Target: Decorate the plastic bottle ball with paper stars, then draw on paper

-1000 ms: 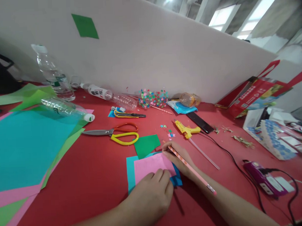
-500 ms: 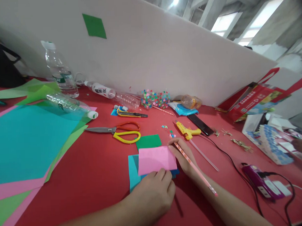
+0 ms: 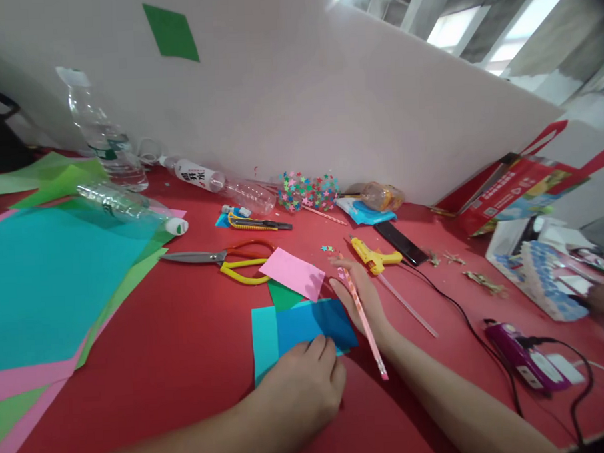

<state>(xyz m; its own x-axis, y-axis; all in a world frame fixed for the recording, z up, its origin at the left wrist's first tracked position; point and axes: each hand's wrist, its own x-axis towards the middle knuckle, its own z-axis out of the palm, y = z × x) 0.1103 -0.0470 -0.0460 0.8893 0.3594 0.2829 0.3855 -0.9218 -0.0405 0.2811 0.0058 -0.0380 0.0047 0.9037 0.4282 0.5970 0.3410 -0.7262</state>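
Note:
My left hand (image 3: 306,380) is closed, its curled fingertips on the near edge of a dark blue paper piece (image 3: 299,323). A light blue sheet (image 3: 264,328) lies under that piece. My right hand (image 3: 362,297) holds a pink patterned pencil (image 3: 365,324), eraser end toward me, beside the blue paper's right edge. A pink paper piece (image 3: 294,272) lies tilted beyond the blue one, over part of a green piece (image 3: 282,294) and touching the scissors' handles. The scissors (image 3: 198,258) have one red and one yellow handle.
A yellow glue gun (image 3: 375,255) and black phone (image 3: 400,242) lie to the right, with a cord to a purple power strip (image 3: 525,353). A utility knife (image 3: 259,223), star-covered bottle (image 3: 308,191) and several clear bottles line the wall. Large coloured sheets (image 3: 49,284) cover the left.
The pink paper has left the blue stack and now lies farther off to the left, uncovering the dark blue piece. My right hand's pencil has swung more upright. The view has shifted slightly.

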